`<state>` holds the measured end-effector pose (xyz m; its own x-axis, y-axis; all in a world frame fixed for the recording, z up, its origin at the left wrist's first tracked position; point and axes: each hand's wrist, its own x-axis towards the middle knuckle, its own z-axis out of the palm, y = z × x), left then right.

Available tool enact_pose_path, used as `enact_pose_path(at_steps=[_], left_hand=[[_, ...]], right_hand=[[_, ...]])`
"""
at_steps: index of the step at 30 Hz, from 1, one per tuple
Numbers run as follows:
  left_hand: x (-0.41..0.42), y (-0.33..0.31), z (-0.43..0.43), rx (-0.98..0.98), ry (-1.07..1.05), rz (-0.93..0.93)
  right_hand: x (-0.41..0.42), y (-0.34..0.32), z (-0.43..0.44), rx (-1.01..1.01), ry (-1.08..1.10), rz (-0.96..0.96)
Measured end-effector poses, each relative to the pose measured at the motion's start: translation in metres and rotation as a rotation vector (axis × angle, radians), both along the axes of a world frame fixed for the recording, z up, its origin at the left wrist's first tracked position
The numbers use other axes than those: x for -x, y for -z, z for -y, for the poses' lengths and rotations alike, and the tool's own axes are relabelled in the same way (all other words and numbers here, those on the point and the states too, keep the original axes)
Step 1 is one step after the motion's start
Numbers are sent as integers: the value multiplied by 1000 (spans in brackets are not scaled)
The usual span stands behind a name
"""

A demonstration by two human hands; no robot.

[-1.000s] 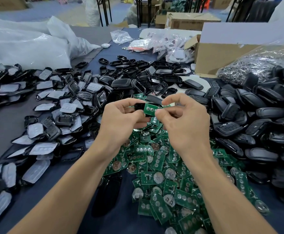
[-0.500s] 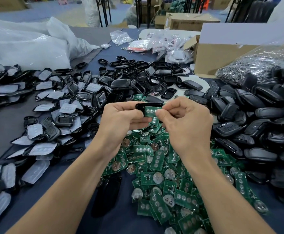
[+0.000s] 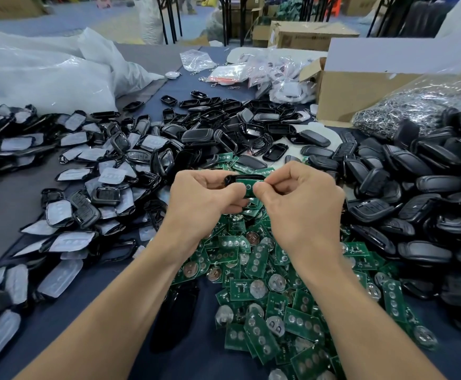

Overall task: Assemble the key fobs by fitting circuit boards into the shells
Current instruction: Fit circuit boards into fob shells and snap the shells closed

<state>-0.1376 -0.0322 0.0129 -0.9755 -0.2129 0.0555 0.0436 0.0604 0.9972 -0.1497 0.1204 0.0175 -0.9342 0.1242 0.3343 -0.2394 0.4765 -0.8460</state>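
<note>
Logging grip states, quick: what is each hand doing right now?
Left hand: grips the black shell.
Right hand: pinches the green circuit board at the shell.

Your black shell (image 3: 232, 178) lies level, long side across, with a green circuit board (image 3: 247, 187) set in it. More boards (image 3: 254, 272) heap beneath.

Circuit boards (image 3: 254, 272) lie heaped centrally, shells (image 3: 404, 187) right, cardboard box (image 3: 361, 94) behind.

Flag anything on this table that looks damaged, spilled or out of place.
Nothing stands out. The green boards and black shells lie in loose heaps by kind, more like working stock than a spill. The left hand and right hand hold one shell and one board together.
</note>
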Motion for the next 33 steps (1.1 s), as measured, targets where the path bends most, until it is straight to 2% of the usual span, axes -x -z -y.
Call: enact_pose_path(at_steps=[4, 7, 10, 12, 16, 18, 19, 21, 22, 25, 28, 33], left_hand=[[0, -1, -1, 25, -40, -17], [1, -2, 3, -40, -38, -4], [1, -3, 6, -145, 36, 26], [1, -4, 5, -112, 83, 6], [-2, -3, 3, 319, 61, -130], [-3, -3, 2, 459, -2, -145], [-1, -3, 4, 446, -13, -137], [0, -4, 8, 285, 26, -112], [0, -5, 9, 208, 63, -88], [0, -5, 8, 168, 136, -24], [-1, -3, 8, 382, 119, -74], [-7, -8, 8, 639, -159, -304]], right_hand=[[-2, 0, 2, -130, 56, 23], [-4, -1, 3, -190, 104, 28], [-2, -2, 3, -21, -62, 85], [1, 0, 1, 88, -159, 102], [6, 0, -5, 170, -233, 143], [7, 0, -7, 244, -265, 168], [6, 0, -8, 334, -292, 196], [5, -2, -6, 540, -362, 277], [4, -1, -5, 576, -382, 300], [5, 4, 0, 471, -338, 282], [5, 5, -1, 349, -282, 228], [0, 5, 4, 227, -259, 198]])
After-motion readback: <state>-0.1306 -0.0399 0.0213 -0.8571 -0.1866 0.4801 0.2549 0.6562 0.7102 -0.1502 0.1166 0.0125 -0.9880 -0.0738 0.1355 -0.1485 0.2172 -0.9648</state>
